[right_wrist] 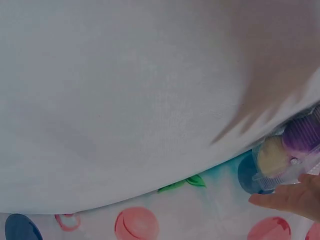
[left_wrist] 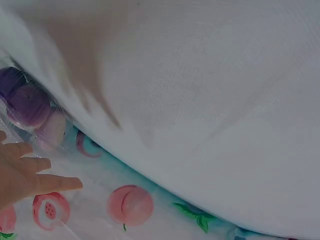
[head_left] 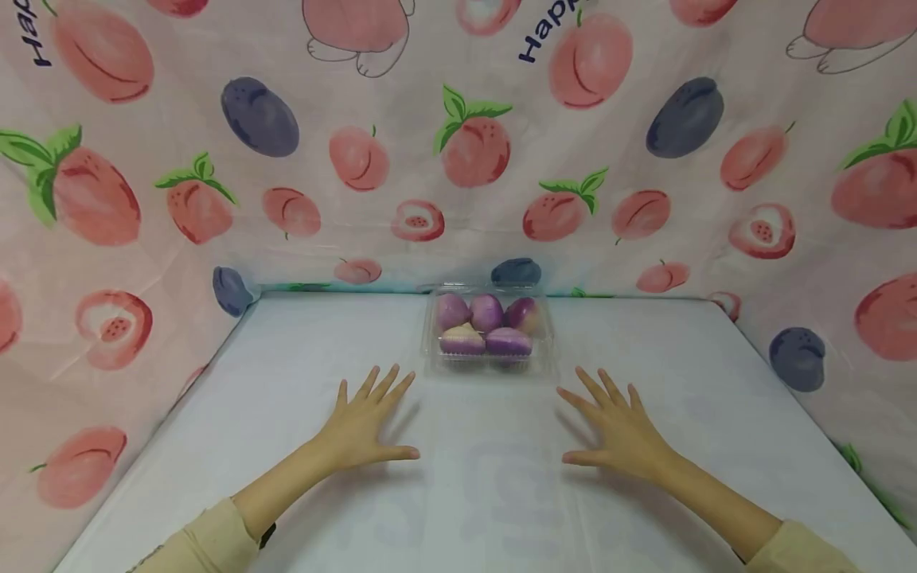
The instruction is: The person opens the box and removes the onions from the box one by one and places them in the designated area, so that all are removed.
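Note:
A clear plastic box [head_left: 490, 370] stands at the back middle of the white table, holding several purple and cream bulbs that look like onions [head_left: 487, 313]. My left hand [head_left: 361, 426] hovers over the table, in front and to the left of the box, its fingers spread and straight. Mirroring it on the right, my right hand [head_left: 616, 430] also has its fingers spread. Neither hand touches anything. Part of the box with onions [left_wrist: 30, 105] shows at the left of the left wrist view, and another part with onions [right_wrist: 302, 135] at the right of the right wrist view.
The white tabletop [head_left: 494, 477] runs back to a fruit-printed cloth [head_left: 458, 159] hanging behind it. The same cloth closes in the left and right sides. The box stands close to the back cloth.

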The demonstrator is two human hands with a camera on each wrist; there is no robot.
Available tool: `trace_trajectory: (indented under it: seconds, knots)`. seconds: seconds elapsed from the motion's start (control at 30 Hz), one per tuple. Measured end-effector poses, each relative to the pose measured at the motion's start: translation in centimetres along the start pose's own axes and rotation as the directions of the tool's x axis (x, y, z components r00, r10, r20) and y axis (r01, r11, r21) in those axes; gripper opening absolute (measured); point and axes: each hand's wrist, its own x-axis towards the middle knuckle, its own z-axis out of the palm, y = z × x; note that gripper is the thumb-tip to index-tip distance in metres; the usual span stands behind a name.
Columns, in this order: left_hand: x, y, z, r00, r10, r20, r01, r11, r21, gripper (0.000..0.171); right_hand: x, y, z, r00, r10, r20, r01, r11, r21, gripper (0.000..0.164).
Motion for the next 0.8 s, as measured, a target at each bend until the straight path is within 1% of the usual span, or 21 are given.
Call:
trace_trajectory:
  seconds: [0.17, 0.33, 0.47, 0.67, 0.8]
  knots:
    - [0.0, -0.1, -0.3, 1.000, 0.002, -0.005, -0.002, 1.000, -0.004, 0.105, 0.1, -0.3, -0.2, 1.000, -0.003, 0.007, 0.003, 1.000, -0.020, 0.089]
    - [0.1, 0.0, -0.7, 1.000, 0.017, -0.025, -0.017, 1.000, -0.006, 0.104, 0.3, -0.4, -0.5, 1.000, -0.028, -0.003, 0.028, 0.999, -0.035, 0.088]
    - [0.1, 0.1, -1.0, 0.998, 0.032, -0.045, -0.033, 0.999, -0.014, 0.100, 0.4, -0.4, -0.5, 0.998, -0.055, -0.029, 0.055, 0.998, -0.023, 0.088]
    - [0.3, 0.2, -1.2, 0.998, 0.037, -0.059, -0.041, 0.997, -0.059, 0.093, 0.8, -0.2, -0.2, 0.992, -0.092, -0.082, 0.093, 0.996, -0.001, 0.088]
    - [0.5, 0.3, -1.2, 0.997, 0.029, -0.070, -0.034, 0.997, -0.072, 0.085, 1.1, -0.3, 0.0, 0.991, -0.090, -0.099, 0.093, 0.995, 0.031, 0.083]
